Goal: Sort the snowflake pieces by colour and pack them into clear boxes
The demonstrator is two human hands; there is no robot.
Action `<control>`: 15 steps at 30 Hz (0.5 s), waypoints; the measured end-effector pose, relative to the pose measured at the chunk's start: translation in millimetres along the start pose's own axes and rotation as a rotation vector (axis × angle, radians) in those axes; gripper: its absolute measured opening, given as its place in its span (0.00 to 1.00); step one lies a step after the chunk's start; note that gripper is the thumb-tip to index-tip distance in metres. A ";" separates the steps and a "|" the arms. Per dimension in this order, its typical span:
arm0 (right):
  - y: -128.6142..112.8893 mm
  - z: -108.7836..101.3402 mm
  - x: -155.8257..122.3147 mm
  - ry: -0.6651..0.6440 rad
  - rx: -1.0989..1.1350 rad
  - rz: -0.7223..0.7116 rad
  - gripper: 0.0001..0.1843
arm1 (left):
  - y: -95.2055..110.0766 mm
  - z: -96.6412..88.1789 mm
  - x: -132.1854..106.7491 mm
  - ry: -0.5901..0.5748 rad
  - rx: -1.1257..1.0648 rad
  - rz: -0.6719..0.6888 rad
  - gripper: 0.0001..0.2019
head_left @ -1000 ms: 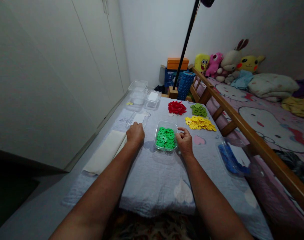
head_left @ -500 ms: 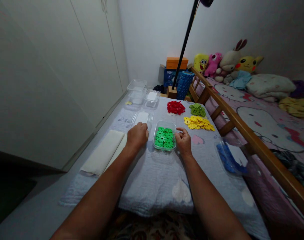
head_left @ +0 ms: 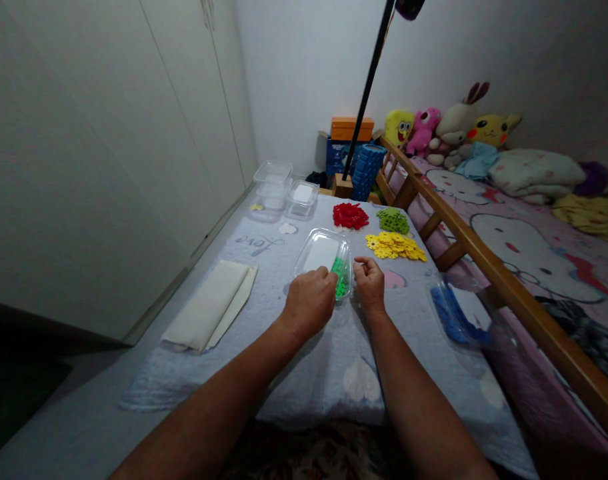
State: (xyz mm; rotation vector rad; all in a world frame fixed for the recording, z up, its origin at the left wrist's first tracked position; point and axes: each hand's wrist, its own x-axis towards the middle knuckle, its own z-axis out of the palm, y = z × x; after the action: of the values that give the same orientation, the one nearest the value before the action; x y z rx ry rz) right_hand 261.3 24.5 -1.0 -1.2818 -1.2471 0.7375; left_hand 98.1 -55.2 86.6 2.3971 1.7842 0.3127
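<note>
My left hand is closed on the near edge of a clear plastic lid that carries a white label. The lid is tilted over a clear plastic container and covers its left part. Green snowflake-shaped plastic pieces show inside along the right. At the container's right wall is my right hand, its fingers bent and its thumb and index finger at the rim. The left fingertips are hidden behind the knuckles.
Red pieces, light green pieces and yellow pieces lie in piles. A container of blue pieces stands right, by the wooden bed rail. Clear containers stand back left; a folded beige cloth lies left.
My left hand has lifted the lid from the cloth on the left and brought it rightward over the container of green pieces. My right hand has stayed by the container's right wall.
</note>
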 end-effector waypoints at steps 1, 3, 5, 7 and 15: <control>-0.7 -0.3 -0.1 0.000 0.000 -0.003 0.18 | 2.5 1.2 -0.3 -0.004 0.002 0.017 0.11; -1.8 -0.9 -0.1 -0.008 -0.007 -0.011 0.18 | 7.3 3.2 -0.8 -0.015 0.004 0.040 0.12; -2.4 -1.7 0.2 -0.015 -0.012 -0.015 0.18 | 11.5 4.8 -1.0 -0.021 0.003 0.051 0.12; -2.3 -2.5 0.8 -0.021 -0.006 -0.015 0.18 | 14.7 6.0 -0.3 -0.021 0.007 0.063 0.13; 1.9 -3.8 3.0 -0.072 0.022 0.027 0.23 | 22.2 9.7 3.2 -0.040 -0.023 0.066 0.11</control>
State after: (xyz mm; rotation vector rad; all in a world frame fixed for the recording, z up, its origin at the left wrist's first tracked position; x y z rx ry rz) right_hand 266.0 26.6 -1.3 -1.2654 -1.2783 0.8212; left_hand 122.0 -58.5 82.6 2.4324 1.6788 0.2880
